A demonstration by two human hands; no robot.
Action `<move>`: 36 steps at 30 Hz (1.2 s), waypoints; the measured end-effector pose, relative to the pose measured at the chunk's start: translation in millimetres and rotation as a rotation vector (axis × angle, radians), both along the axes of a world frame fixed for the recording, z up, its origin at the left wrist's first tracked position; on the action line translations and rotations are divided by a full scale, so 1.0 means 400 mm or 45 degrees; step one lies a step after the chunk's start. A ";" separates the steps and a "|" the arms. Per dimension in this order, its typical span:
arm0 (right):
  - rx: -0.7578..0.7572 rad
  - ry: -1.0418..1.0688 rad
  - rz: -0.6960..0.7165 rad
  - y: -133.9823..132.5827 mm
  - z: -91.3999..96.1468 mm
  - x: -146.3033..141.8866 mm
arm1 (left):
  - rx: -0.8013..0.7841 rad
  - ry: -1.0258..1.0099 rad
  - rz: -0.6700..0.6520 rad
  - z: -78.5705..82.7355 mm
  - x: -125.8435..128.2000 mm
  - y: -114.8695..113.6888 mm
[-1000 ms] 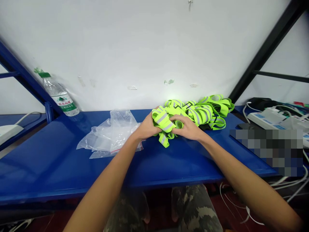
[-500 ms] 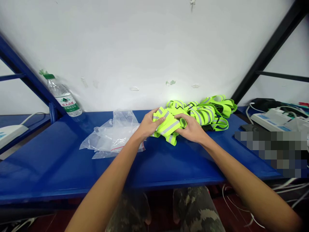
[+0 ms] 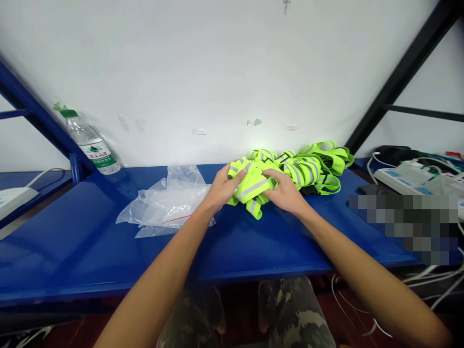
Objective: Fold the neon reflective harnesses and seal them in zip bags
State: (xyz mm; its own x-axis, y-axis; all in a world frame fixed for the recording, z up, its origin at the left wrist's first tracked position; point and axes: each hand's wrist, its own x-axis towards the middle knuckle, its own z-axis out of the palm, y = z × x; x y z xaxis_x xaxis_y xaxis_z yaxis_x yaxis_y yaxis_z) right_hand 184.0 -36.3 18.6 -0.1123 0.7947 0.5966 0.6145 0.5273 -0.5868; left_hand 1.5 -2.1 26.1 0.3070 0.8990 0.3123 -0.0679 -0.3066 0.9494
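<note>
Between my two hands is a folded bundle of neon-yellow reflective strap (image 3: 252, 186) with grey stripes. My left hand (image 3: 226, 186) grips its left side, thumb lying on top. On the right side, my right hand (image 3: 284, 192) holds the bundle with thumb and fingers; some fingertips are hidden behind the strap. One short strap end hangs down toward the table. A pile of similar reflective straps (image 3: 308, 169) with black buckles lies just behind and to the right. Clear plastic zip bags (image 3: 159, 205) lie flat to the left, beside my left forearm.
The blue table (image 3: 235, 251) stands against a white wall. A water bottle (image 3: 97, 150) with a green cap leans by the left blue frame. At the right are white power strips (image 3: 406, 181), cables and a pixelated dark object (image 3: 406, 222).
The folds of the bundle have shifted slightly in my hands, with the left thumb a little higher. The whole view has moved slightly; bags, bottle and strap pile stay in place.
</note>
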 end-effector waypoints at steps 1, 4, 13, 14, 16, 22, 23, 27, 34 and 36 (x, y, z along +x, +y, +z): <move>-0.016 0.032 0.012 -0.001 0.001 0.000 | 0.014 0.009 0.003 -0.002 0.001 0.001; 0.008 -0.031 -0.095 -0.013 0.004 -0.008 | 0.115 0.084 0.174 -0.014 0.006 0.007; 0.010 -0.381 -0.091 -0.006 -0.026 -0.035 | 0.138 0.200 0.675 -0.047 0.002 0.023; 0.004 -0.344 -0.108 -0.003 -0.027 -0.036 | 0.113 0.175 0.658 -0.049 0.001 0.026; 0.008 -0.258 -0.143 0.001 -0.025 -0.036 | 0.073 0.134 0.633 -0.053 0.001 0.034; 0.156 -0.291 -0.052 -0.004 -0.028 -0.025 | 0.076 0.147 0.639 -0.059 0.008 0.039; 0.158 -0.325 -0.067 -0.005 -0.029 -0.022 | 0.085 0.161 0.631 -0.060 0.008 0.039; 0.132 -0.465 -0.100 -0.004 -0.027 -0.012 | 0.117 0.214 0.580 -0.061 0.007 0.039; 0.078 -0.565 -0.016 -0.002 -0.011 -0.001 | 0.174 0.259 0.468 -0.053 0.003 0.031; 0.132 -0.517 0.000 -0.001 -0.009 0.002 | 0.199 0.250 0.473 -0.050 0.007 0.026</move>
